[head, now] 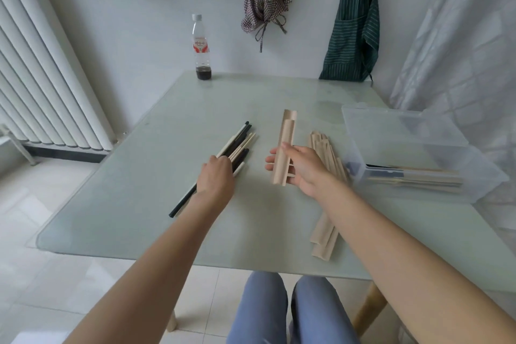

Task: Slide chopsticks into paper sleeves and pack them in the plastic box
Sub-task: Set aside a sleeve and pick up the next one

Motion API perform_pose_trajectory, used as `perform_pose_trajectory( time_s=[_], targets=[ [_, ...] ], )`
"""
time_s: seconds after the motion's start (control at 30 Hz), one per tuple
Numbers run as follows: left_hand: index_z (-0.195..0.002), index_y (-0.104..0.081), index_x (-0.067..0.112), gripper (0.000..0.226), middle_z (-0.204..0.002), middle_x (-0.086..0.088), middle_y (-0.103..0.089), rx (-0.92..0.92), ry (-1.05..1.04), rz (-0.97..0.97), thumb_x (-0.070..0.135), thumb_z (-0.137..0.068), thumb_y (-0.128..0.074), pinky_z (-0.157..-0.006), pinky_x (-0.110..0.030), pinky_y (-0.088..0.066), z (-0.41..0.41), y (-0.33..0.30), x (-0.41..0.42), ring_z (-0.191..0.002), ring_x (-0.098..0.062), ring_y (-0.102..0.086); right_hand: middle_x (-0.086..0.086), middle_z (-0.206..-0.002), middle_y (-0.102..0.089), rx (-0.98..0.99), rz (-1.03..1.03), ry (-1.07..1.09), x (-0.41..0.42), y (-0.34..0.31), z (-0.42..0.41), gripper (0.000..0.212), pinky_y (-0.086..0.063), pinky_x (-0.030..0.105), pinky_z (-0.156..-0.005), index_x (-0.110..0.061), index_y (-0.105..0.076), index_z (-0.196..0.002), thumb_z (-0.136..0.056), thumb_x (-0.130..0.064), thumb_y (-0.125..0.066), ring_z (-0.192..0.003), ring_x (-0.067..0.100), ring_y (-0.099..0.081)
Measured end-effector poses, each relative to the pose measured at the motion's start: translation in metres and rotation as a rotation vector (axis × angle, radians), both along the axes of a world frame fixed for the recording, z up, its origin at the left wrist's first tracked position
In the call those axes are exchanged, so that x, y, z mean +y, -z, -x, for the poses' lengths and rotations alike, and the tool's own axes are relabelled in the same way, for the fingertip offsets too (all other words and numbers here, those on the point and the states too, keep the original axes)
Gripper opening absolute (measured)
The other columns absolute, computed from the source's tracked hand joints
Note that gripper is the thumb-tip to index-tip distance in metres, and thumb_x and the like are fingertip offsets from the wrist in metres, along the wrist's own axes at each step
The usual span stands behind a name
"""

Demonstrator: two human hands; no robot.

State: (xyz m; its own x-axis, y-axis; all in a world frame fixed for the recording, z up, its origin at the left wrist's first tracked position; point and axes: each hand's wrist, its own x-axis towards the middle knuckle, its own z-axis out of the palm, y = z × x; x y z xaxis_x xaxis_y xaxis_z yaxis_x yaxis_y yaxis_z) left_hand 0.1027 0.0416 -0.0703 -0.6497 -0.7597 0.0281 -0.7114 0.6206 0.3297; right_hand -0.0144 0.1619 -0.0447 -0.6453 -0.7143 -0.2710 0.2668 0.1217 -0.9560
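A loose pile of chopsticks (pixel 240 145), black, white and bamboo, lies left of centre on the glass table (pixel 139 204). My left hand (pixel 219 176) rests on the near part of that pile, fingers curled over the sticks. My right hand (pixel 300 169) holds one tan paper sleeve (pixel 283 145) upright above the table, its open end pointing away from me. Several more paper sleeves (pixel 325 220) lie in a heap under and behind my right wrist. The clear plastic box (pixel 413 148) stands at the right with sleeved chopsticks in its bottom.
A plastic bottle (pixel 201 47) with dark liquid stands at the table's far edge. A radiator (pixel 42 78) is on the left, aprons hang on the wall behind, and a curtain falls at the right. My knees are below the table's near edge.
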Motion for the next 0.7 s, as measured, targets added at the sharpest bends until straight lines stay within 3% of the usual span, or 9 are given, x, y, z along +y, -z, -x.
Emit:
perform_pose_trajectory(
  time_s=[0.1,0.27,0.33,0.43,0.6,0.7],
  targets=[
    [-0.095,-0.059,-0.006,0.019,-0.103,-0.022,-0.056,-0.012,-0.027,-0.018,-0.007,-0.081,-0.045,-0.070,-0.042,-0.045,-0.001,-0.005,0.003,-0.095,-0.042,-0.057,0.005,-0.084,-0.065,-0.081,0.012,-0.009,-0.004,-0.003,-0.005,0.034,-0.048,0.029,-0.067,-0.015,-0.063,-0.089,-0.101,-0.034,-0.037,-0.073,0.014,-0.062],
    [-0.096,-0.057,-0.004,0.017,-0.105,-0.019,-0.053,-0.002,-0.008,-0.055,0.008,-0.089,-0.047,-0.069,-0.036,-0.035,-0.001,-0.011,0.004,-0.096,-0.036,-0.050,0.002,-0.081,-0.064,-0.029,-0.017,0.028,-0.007,-0.001,-0.006,0.036,-0.040,0.022,-0.058,-0.019,-0.065,-0.089,-0.100,-0.039,-0.037,-0.068,0.010,-0.058],
    [-0.093,-0.053,-0.002,0.015,-0.094,-0.020,-0.056,0.175,0.013,-0.187,0.007,-0.090,-0.042,-0.063,-0.035,-0.036,0.001,-0.016,0.007,-0.080,-0.033,-0.050,0.005,-0.083,-0.065,-0.076,0.033,0.057,-0.007,-0.001,-0.003,0.036,-0.044,0.020,-0.053,-0.016,-0.064,-0.090,-0.101,-0.036,-0.037,-0.071,0.012,-0.059],
    [-0.092,-0.047,0.009,0.010,-0.080,-0.006,-0.057,0.495,0.089,-0.446,0.012,-0.095,-0.038,-0.049,-0.029,-0.048,0.004,-0.022,0.015,-0.064,-0.021,-0.051,0.007,-0.084,-0.068,-0.079,0.066,0.107,-0.003,-0.003,0.002,0.031,-0.045,0.017,-0.049,-0.013,-0.063,-0.090,-0.101,-0.029,-0.038,-0.071,0.014,-0.060],
    [-0.109,-0.058,0.021,0.018,-0.076,0.014,-0.058,0.467,0.177,-0.185,0.024,-0.098,-0.044,-0.056,-0.027,-0.035,0.009,-0.035,0.021,-0.076,-0.013,-0.051,0.005,-0.089,-0.070,0.147,-0.045,0.106,0.009,-0.003,0.009,0.012,-0.042,0.013,-0.043,-0.016,-0.058,-0.095,-0.095,-0.010,-0.048,-0.070,0.016,-0.058],
    [-0.106,-0.063,0.025,0.016,-0.082,0.012,-0.059,0.467,0.189,-0.149,0.024,-0.095,-0.050,-0.059,-0.026,-0.037,0.019,-0.034,0.026,-0.077,-0.013,-0.052,0.006,-0.093,-0.073,0.275,-0.107,0.091,0.019,-0.003,0.016,0.039,-0.043,0.019,-0.047,-0.027,-0.038,-0.123,-0.091,-0.008,-0.051,-0.074,0.014,-0.062]
  ],
)
